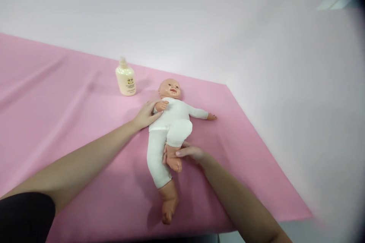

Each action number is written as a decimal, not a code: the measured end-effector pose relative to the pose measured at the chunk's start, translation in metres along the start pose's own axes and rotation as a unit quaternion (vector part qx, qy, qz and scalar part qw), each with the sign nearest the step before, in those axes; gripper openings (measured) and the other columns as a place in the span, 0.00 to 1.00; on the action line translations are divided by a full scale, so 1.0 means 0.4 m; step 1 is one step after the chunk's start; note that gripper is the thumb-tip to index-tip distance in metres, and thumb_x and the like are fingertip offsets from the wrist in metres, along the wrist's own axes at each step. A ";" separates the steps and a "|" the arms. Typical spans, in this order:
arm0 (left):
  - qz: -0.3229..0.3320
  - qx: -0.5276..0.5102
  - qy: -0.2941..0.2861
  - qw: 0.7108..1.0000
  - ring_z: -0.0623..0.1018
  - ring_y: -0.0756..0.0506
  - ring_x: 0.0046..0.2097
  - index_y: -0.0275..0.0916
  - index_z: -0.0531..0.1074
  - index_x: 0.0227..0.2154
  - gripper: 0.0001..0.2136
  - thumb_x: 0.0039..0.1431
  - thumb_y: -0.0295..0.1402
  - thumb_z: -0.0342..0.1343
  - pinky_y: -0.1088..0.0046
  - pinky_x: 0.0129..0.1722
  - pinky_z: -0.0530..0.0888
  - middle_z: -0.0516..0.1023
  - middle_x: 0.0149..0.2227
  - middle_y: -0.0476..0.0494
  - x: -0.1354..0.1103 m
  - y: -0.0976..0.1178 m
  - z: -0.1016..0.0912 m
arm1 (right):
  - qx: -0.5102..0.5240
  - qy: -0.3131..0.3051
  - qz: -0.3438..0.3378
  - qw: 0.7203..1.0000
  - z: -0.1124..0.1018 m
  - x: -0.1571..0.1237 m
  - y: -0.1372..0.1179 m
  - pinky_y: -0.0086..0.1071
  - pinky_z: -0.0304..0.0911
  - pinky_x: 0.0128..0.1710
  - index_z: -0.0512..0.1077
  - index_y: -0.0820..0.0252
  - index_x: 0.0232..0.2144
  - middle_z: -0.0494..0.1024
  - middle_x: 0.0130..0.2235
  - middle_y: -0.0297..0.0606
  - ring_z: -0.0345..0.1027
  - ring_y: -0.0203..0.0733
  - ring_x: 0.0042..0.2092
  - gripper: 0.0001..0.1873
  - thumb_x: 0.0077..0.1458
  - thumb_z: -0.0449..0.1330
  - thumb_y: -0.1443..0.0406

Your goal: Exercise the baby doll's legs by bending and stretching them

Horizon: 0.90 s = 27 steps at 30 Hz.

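Observation:
A baby doll (173,112) in a white body suit lies on its back, head away from me. My left hand (146,115) is wrapped round the doll's upper arm at its side, the thumb against the torso and the fingers partly hidden. With my right hand (192,153) I grip the doll's lower leg just above the bare foot, thumb in front and fingers behind. That leg is bent at the knee and raised over the other leg, which lies straight towards me. The doll's other arm stretches out to the right.
A pink cloth (108,197) covers the table under the doll. Beyond the doll's head, to the left, a pale yellow lotion bottle (126,79) stands upright. White walls (142,15) border the table behind and to the right. The table's right edge runs past the doll's outstretched arm.

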<state>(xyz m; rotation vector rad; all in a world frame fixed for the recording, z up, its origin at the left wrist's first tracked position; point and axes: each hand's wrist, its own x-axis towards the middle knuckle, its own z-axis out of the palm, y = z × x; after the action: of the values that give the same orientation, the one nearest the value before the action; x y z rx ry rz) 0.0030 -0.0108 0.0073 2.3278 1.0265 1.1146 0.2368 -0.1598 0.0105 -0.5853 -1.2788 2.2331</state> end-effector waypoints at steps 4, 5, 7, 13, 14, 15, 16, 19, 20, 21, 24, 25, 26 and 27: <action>0.003 -0.001 0.003 1.000 0.79 0.32 0.58 0.38 0.73 0.59 0.25 0.65 0.47 0.55 0.48 0.62 0.73 0.82 0.58 0.35 0.001 -0.005 0.002 | 0.002 -0.004 -0.001 1.000 0.000 -0.002 0.000 0.37 0.72 0.47 0.75 0.62 0.46 0.86 0.38 0.42 0.80 0.44 0.41 0.27 0.50 0.75 0.53; 0.003 0.000 0.005 1.000 0.79 0.32 0.58 0.38 0.73 0.59 0.25 0.65 0.47 0.55 0.48 0.62 0.73 0.82 0.58 0.35 0.001 -0.006 0.002 | 0.003 -0.006 -0.003 1.000 0.000 -0.002 0.000 0.37 0.72 0.47 0.75 0.62 0.46 0.86 0.38 0.42 0.80 0.44 0.41 0.27 0.50 0.74 0.53; 0.003 0.001 0.003 1.000 0.79 0.33 0.58 0.38 0.73 0.59 0.25 0.65 0.47 0.54 0.49 0.62 0.73 0.81 0.58 0.35 0.001 -0.007 0.002 | 0.005 -0.007 -0.003 1.000 0.000 -0.003 0.001 0.37 0.72 0.48 0.76 0.62 0.47 0.86 0.39 0.42 0.80 0.44 0.42 0.26 0.51 0.74 0.53; 0.006 -0.004 -0.001 1.000 0.79 0.33 0.58 0.39 0.73 0.59 0.24 0.66 0.46 0.55 0.48 0.62 0.73 0.81 0.58 0.35 0.002 -0.003 0.000 | 0.008 -0.002 0.005 1.000 0.000 -0.002 -0.001 0.37 0.72 0.47 0.76 0.62 0.46 0.86 0.39 0.42 0.80 0.44 0.41 0.28 0.49 0.75 0.52; 0.005 -0.003 0.000 1.000 0.79 0.32 0.58 0.39 0.73 0.59 0.24 0.66 0.46 0.55 0.48 0.62 0.73 0.81 0.58 0.35 0.002 -0.002 0.000 | 0.006 -0.003 0.007 1.000 0.001 -0.002 -0.002 0.37 0.73 0.47 0.76 0.62 0.46 0.86 0.39 0.42 0.79 0.44 0.41 0.28 0.48 0.75 0.51; 0.003 -0.002 0.000 1.000 0.79 0.32 0.58 0.39 0.73 0.59 0.24 0.66 0.46 0.55 0.48 0.62 0.73 0.81 0.58 0.35 0.001 -0.002 0.000 | 0.005 -0.003 0.007 1.000 0.002 -0.002 -0.004 0.37 0.73 0.47 0.76 0.61 0.46 0.86 0.39 0.42 0.79 0.44 0.41 0.29 0.48 0.76 0.51; 0.000 0.000 0.000 1.000 0.79 0.32 0.58 0.39 0.73 0.59 0.23 0.66 0.45 0.55 0.48 0.62 0.73 0.82 0.58 0.35 0.001 -0.002 0.000 | 0.002 -0.002 0.008 1.000 0.003 -0.002 -0.004 0.37 0.73 0.47 0.76 0.61 0.45 0.86 0.39 0.42 0.79 0.44 0.41 0.29 0.48 0.76 0.51; -0.003 0.001 -0.001 1.000 0.79 0.32 0.57 0.40 0.73 0.59 0.23 0.66 0.45 0.55 0.48 0.62 0.73 0.82 0.57 0.35 0.001 -0.001 0.000 | -0.004 0.008 0.008 1.000 0.005 -0.002 -0.006 0.38 0.73 0.46 0.75 0.61 0.45 0.86 0.38 0.42 0.79 0.44 0.41 0.29 0.47 0.76 0.50; -0.002 0.000 0.000 1.000 0.79 0.32 0.57 0.40 0.73 0.59 0.23 0.66 0.46 0.55 0.48 0.62 0.73 0.82 0.57 0.35 0.000 -0.001 0.000 | -0.006 0.010 0.010 1.000 0.006 -0.002 -0.006 0.38 0.73 0.47 0.75 0.61 0.45 0.86 0.38 0.42 0.79 0.44 0.41 0.29 0.47 0.76 0.50; -0.001 -0.002 0.001 1.000 0.79 0.32 0.57 0.40 0.73 0.59 0.23 0.66 0.46 0.55 0.48 0.62 0.73 0.82 0.57 0.35 0.001 -0.001 0.000 | -0.007 0.012 0.010 1.000 0.007 -0.002 -0.006 0.38 0.73 0.47 0.75 0.61 0.45 0.86 0.37 0.42 0.79 0.44 0.40 0.30 0.46 0.76 0.50; 0.006 -0.005 0.003 1.000 0.79 0.32 0.58 0.39 0.73 0.59 0.24 0.66 0.47 0.54 0.48 0.62 0.73 0.82 0.58 0.34 0.002 -0.001 0.000 | -0.012 0.019 0.012 1.000 0.011 -0.001 -0.009 0.38 0.73 0.46 0.75 0.62 0.44 0.85 0.37 0.43 0.79 0.45 0.40 0.30 0.45 0.76 0.50; 0.008 -0.005 0.004 1.000 0.79 0.32 0.58 0.38 0.73 0.59 0.25 0.66 0.47 0.54 0.48 0.62 0.73 0.82 0.58 0.34 0.002 -0.002 0.000 | -0.013 0.020 0.013 1.000 0.012 -0.001 -0.010 0.39 0.73 0.46 0.75 0.62 0.44 0.85 0.37 0.43 0.79 0.46 0.40 0.31 0.45 0.76 0.50; 0.009 -0.003 0.004 1.000 0.79 0.32 0.58 0.38 0.73 0.59 0.25 0.66 0.47 0.54 0.48 0.61 0.73 0.82 0.58 0.34 0.002 -0.002 0.001 | -0.015 0.022 0.014 1.000 0.013 -0.001 -0.010 0.39 0.73 0.47 0.75 0.62 0.44 0.85 0.37 0.44 0.79 0.46 0.41 0.31 0.45 0.77 0.49; 0.008 -0.002 0.003 1.000 0.79 0.32 0.57 0.38 0.73 0.59 0.24 0.66 0.47 0.54 0.47 0.61 0.73 0.82 0.57 0.34 0.002 -0.002 0.001 | -0.017 0.022 0.015 0.999 0.013 -0.001 -0.011 0.39 0.73 0.46 0.75 0.62 0.44 0.85 0.37 0.44 0.78 0.46 0.40 0.31 0.44 0.77 0.49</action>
<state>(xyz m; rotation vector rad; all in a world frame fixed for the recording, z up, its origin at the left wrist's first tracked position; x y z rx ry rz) 0.0032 -0.0095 0.0070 2.3357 1.0091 1.1288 0.2348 -0.1616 0.0170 -0.6679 -1.2952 2.2143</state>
